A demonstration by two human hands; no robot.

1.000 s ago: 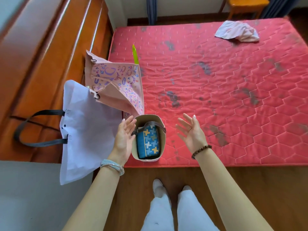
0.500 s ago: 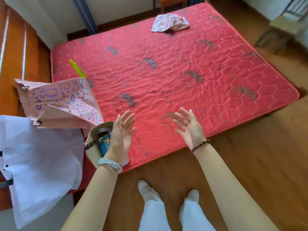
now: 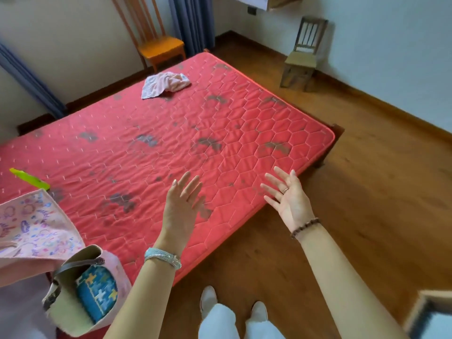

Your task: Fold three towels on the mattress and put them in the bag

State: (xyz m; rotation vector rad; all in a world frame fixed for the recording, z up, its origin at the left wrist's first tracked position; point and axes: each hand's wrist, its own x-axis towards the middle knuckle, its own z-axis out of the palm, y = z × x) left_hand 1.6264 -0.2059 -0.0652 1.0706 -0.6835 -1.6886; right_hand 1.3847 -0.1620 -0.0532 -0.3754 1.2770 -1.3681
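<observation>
A crumpled pale pink towel (image 3: 165, 86) lies at the far end of the red quilted mattress (image 3: 244, 133). At the near left corner stands a small beige bag (image 3: 71, 311) with a brown strap; a folded blue patterned towel (image 3: 96, 291) sits inside it. My left hand (image 3: 182, 204) hovers over the mattress's near edge with straight, spread fingers and holds nothing. My right hand (image 3: 288, 196) hovers palm-up past the mattress's near right edge, fingers spread, empty too.
A pink printed tote (image 3: 31, 228) lies left of the beige bag, with a green object (image 3: 29, 178) behind it. An orange chair (image 3: 161, 50) stands beyond the mattress's far end, a small wooden chair (image 3: 303, 59) at the right wall. Wooden floor (image 3: 367, 192) lies to the right.
The view has swung right, away from the bags. Both hands have moved right with it, away from the beige bag, and stay spread and empty. The white bag has left the view.
</observation>
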